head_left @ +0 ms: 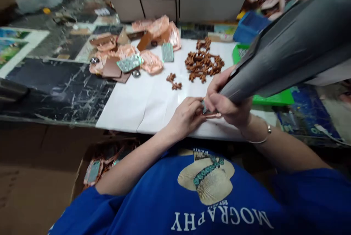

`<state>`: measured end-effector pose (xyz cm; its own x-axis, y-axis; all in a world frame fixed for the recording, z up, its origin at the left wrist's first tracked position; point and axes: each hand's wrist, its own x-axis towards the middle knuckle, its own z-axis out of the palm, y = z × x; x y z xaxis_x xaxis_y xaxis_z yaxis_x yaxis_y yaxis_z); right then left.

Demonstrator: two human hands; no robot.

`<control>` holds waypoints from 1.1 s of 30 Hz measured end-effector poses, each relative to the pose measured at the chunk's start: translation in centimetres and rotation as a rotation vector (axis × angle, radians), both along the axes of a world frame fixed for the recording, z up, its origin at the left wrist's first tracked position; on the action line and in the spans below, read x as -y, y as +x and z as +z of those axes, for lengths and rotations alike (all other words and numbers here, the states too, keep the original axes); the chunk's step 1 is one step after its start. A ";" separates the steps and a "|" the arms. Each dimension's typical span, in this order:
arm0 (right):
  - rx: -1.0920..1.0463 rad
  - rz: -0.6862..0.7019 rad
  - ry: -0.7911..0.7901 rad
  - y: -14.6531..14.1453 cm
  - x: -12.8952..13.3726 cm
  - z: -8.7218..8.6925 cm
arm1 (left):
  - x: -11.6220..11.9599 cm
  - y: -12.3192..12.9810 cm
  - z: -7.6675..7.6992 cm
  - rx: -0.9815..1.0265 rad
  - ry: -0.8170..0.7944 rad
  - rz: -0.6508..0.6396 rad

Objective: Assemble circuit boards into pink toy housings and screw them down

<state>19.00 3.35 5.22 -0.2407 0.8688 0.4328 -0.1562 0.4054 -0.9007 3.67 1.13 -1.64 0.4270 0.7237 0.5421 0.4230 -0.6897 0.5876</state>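
Observation:
My right hand (229,105) is wrapped round the narrow lower end of a large grey tapered tool (285,44), which looks like an electric screwdriver. Its body slants up to the top right, very close to the camera, and covers part of the hand. The tool's tip is hidden by my fingers. My left hand (188,116) pinches a small pale pink piece (214,115) just above the white sheet (156,107), near the front edge. Both hands' fingertips meet at this piece, most of which they hide.
Brown bone-shaped parts (204,63) lie in a pile beyond my hands. To their left sit crumpled pink pieces (152,63), teal-grey plates (130,63) and brown squares. A green tray (274,97) and a blue bin (251,26) stand right. Below the table is a filled box (93,171).

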 end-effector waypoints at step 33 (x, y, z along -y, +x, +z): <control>1.421 -0.346 0.348 4.3 -6.6 -0.6 | 0.0 -4.6 1.3 -0.404 0.140 0.184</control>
<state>23.31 9.99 4.65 -0.4358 0.8747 0.2122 0.8862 0.4582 -0.0686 -0.91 1.08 -0.32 0.4957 0.7389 0.4563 0.7214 -0.6429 0.2574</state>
